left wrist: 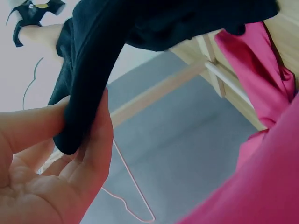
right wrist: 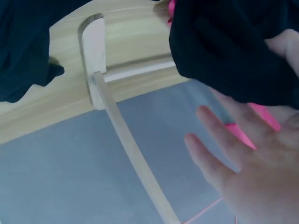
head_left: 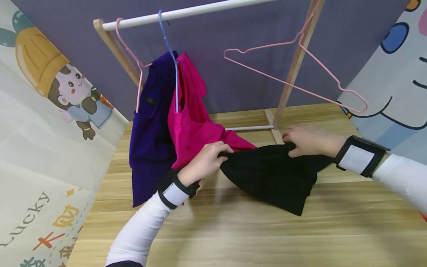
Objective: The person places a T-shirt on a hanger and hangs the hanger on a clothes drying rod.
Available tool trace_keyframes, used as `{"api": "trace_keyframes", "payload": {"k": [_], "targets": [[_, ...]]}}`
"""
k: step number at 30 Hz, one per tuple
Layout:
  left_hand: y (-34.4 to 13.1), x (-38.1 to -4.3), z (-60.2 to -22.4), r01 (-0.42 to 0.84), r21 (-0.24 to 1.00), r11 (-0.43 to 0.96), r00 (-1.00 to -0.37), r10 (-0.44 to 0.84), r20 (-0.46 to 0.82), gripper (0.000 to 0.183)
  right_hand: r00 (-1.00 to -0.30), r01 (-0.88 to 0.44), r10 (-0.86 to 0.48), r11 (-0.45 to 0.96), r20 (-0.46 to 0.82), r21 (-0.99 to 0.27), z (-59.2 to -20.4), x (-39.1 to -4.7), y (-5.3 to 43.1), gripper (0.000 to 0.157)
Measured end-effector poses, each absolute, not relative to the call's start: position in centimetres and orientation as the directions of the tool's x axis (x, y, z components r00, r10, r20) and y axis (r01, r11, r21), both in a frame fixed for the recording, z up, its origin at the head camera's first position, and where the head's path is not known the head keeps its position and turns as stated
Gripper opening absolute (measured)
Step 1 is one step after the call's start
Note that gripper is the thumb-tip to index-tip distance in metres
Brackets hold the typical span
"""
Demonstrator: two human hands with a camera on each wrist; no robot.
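Observation:
A black garment point(head_left: 267, 174) is held up over the wooden table, its lower edge hanging down. My left hand point(head_left: 210, 157) pinches its left corner between thumb and fingers; the left wrist view shows the folded cloth point(left wrist: 86, 102) in that grip. Farther right, my right hand point(head_left: 307, 141) holds the upper edge of the same garment. In the right wrist view, the right thumb point(right wrist: 286, 46) lies on the near side of the cloth, while the index finger is partly hidden behind it and the other fingers spread out. Behind the left hand hangs a bright pink garment point(head_left: 190, 126).
A rack with a white rail point(head_left: 200, 10) and wooden posts stands against the grey wall. On it hang a purple garment point(head_left: 150, 148) on a pink hanger point(head_left: 128, 48), the pink garment on a blue hanger point(head_left: 166, 40), and a bare pink hanger point(head_left: 267, 76) at right.

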State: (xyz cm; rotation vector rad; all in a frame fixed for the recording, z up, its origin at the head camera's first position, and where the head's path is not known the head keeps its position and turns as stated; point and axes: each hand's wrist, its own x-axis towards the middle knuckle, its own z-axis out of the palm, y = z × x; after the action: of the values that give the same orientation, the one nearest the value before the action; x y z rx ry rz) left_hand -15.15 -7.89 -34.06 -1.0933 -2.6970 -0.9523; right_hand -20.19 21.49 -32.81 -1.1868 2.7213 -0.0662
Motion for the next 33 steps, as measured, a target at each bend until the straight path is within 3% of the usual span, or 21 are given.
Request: {"api": "trace_keyframes", "payload": {"k": [5,8,10,15,18,24,33], "targets": [[-8.7,-15.7,-33.6,0.625,0.553,0.551,-0.762,0.584,0.279,0.023,-0.703,-0.645,-0.693,0.715,-0.157,-0.269,-31.5,-19.3,22.6,0.042],[-9.2,-16.0,-33.2,0.596,0.581,0.554,-0.789,0.54,0.294,0.025,-0.747,-0.576,-0.652,0.732,-0.129,-0.364,-30.5,-18.7,23.1,0.03],[-9.6,-16.2,-32.8,0.586,0.599,0.545,-0.8,0.506,0.323,0.026,-0.775,-0.568,-0.628,0.737,-0.063,-0.367,-29.6,-18.3,23.3,0.021],[-10.4,-16.7,-31.8,0.6,0.612,0.515,-0.799,0.426,0.424,0.024,-0.8,-0.597,-0.583,0.753,0.141,-0.278,-27.0,-17.4,23.4,0.03],[-11.1,-16.8,-31.2,0.605,0.601,0.522,-0.796,0.402,0.452,0.023,-0.792,-0.611,-0.58,0.741,0.193,-0.279,-25.6,-16.8,23.0,0.032],[-12.6,-16.9,-30.9,0.592,0.585,0.555,-0.805,0.375,0.46,0.022,-0.783,-0.604,-0.608,0.692,0.132,-0.395,-25.0,-16.3,22.8,0.037],[-12.7,-15.6,-33.3,0.554,0.591,0.587,-0.832,0.423,0.36,0.025,-0.728,-0.535,-0.686,0.586,-0.02,-0.609,-28.5,-15.9,23.0,0.048]]}}
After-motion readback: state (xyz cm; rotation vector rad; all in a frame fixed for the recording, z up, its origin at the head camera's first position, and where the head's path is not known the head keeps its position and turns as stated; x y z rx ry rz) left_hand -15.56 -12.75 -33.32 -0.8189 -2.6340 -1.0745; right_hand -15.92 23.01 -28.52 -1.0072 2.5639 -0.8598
